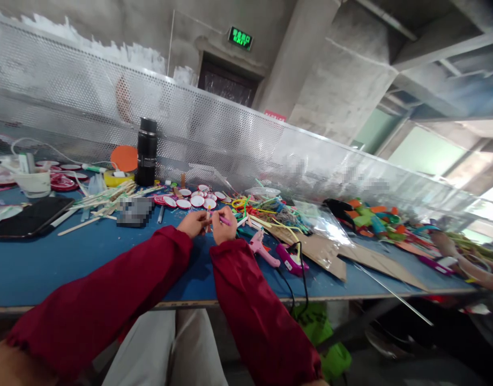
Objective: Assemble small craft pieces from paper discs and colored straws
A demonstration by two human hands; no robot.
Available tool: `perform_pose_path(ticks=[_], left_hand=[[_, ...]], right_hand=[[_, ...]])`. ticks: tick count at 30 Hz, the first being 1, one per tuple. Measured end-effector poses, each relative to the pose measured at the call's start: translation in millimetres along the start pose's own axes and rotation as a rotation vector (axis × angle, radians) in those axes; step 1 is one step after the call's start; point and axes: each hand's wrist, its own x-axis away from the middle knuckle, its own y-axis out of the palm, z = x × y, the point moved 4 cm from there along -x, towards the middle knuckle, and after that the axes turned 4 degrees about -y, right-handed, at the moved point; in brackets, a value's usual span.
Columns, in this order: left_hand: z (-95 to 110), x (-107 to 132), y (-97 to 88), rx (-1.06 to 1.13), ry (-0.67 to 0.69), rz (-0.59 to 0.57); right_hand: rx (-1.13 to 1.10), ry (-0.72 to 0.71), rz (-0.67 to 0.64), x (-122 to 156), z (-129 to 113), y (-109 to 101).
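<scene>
Both of my arms wear dark red sleeves and reach over the blue table point(69, 262). My left hand point(193, 223) and my right hand point(224, 225) meet close together above the table. Their fingers are closed in a pinch on a thin pink stick point(223, 219) and a pale wooden stick point(208, 213) held between them. Just behind the hands lie several round white discs with red rims point(197, 201). To the right sits a heap of coloured pipe cleaners point(266, 210).
A pink glue gun point(262, 248) and a magenta glue gun point(290, 259) with black cords lie right of my hands. A black flask point(146, 151), a black tablet point(29, 217), wooden sticks point(105, 195), cardboard sheets point(322, 249) and a perforated metal screen point(230, 139) surround them. Another person's hand point(445, 242) works at far right.
</scene>
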Motion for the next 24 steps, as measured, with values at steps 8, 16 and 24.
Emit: perform_pose_path(ticks=[8, 16, 24], left_hand=[[-4.2, -3.5, -2.6, -0.018, 0.023, 0.006], [-1.8, -1.9, -2.1, -0.012, 0.021, 0.007], [2.5, -0.8, 0.4, -0.024, 0.006, -0.005]], right_hand=[[0.015, -0.007, -0.01, -0.2, -1.8, -0.5], [-0.001, -0.006, -0.01, -0.5, -3.9, -0.8], [0.016, -0.003, -0.024, -1.7, -5.3, -0.8]])
